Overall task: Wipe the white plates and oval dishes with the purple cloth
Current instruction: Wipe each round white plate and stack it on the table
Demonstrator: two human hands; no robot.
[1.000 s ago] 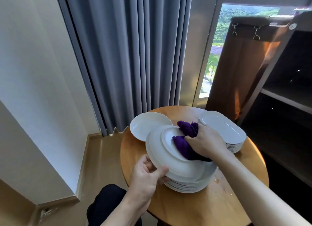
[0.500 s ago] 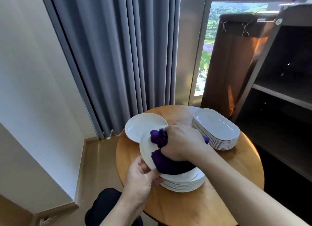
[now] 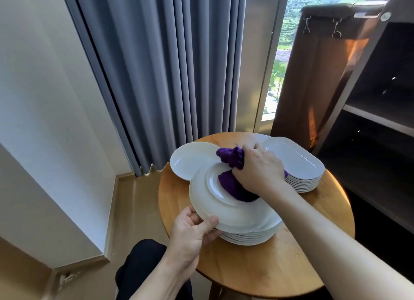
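Purple cloth (image 3: 231, 158), seen from the head camera, is bunched in the right hand (image 3: 261, 170), whose fingers curl round it and press it onto a white plate (image 3: 202, 188). That plate is turned bottom-up and tilted, its foot ring showing. The left hand (image 3: 192, 230) pinches its near edge between thumb and curled fingers. It sits directly over a stack of round plates (image 3: 246, 238) on a small round wooden table (image 3: 268, 270); whether it touches the stack is unclear. One single plate (image 3: 190, 161) lies at the table's far left edge, and a stack of oval dishes (image 3: 296, 165) stands just beside the right wrist.

Risk, as a judgement: a hard push from the cloth could lever the tilted plate out of the left hand's narrow pinch — it would drop onto the stack and chip. A wide stroke could also knock the oval dishes or the single plate off the table.
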